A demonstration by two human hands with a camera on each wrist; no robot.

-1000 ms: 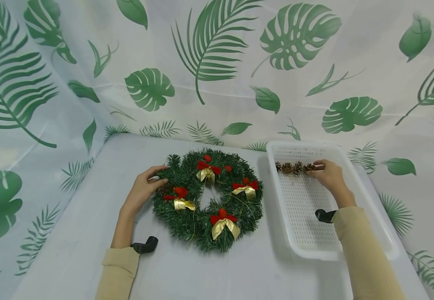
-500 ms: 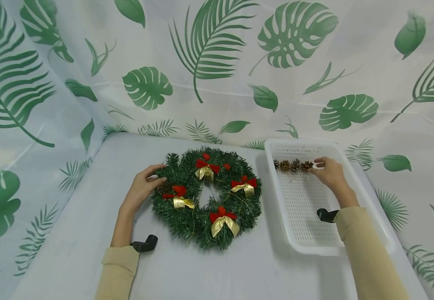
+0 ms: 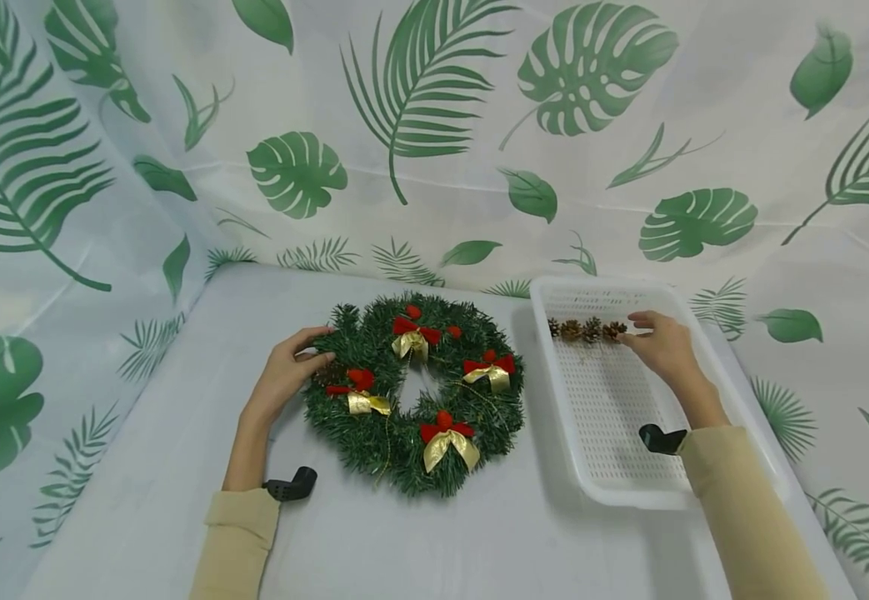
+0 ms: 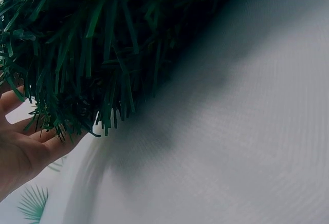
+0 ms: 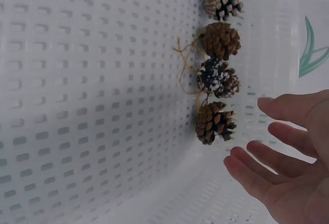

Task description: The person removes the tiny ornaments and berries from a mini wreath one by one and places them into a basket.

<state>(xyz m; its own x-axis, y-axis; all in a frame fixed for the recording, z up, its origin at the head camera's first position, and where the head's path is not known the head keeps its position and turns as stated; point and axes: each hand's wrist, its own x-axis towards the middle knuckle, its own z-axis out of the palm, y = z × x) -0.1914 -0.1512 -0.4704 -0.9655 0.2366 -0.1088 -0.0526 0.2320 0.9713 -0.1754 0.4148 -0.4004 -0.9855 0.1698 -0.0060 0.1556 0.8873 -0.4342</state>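
A green tinsel wreath (image 3: 490,425) with red-and-gold bows lies on the white table. At its left edge my left hand (image 3: 282,377) grips it, thumb above and fingers reaching beneath the greenery, partly hidden in the left wrist view. A brown pine cone (image 3: 327,375) shows on the wreath by the thumb. Inside the white basket (image 3: 563,417), several pine cones (image 5: 220,40) stand in a row along the far end, some with gold string loops. My right hand (image 5: 293,157) is beside the end pine cone (image 5: 213,123), fingers spread and apart from it, holding nothing.
The basket's raised rim (image 3: 632,500) surrounds the right hand's area. White table surface (image 3: 404,550) lies in front of the wreath. A leaf-printed curtain (image 3: 434,125) stands behind and at the sides.
The right hand has let go of the end pine cone and drawn slightly away to the right. The left hand stays on the wreath.
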